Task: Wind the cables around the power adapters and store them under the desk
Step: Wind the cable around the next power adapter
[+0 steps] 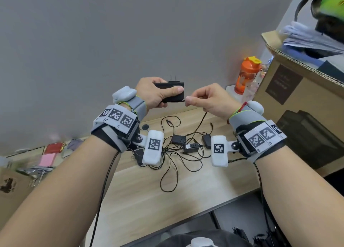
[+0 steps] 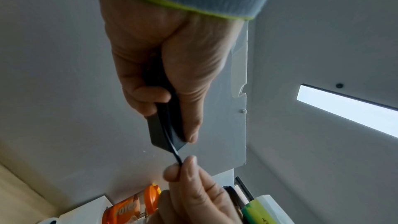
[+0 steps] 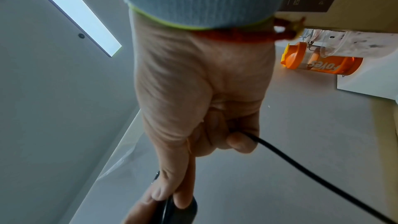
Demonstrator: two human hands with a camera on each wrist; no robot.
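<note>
above desk, left hand (image 1: 152,92) grips adapter (image 1: 172,94); right hand (image 1: 208,101) pinches cable (image 3: 301,168); prongs (image 1: 173,78) head-view only.

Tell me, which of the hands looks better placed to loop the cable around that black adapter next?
Probably the right hand: it already pinches the cable beside the adapter, while the left hand grips the adapter itself.
</note>
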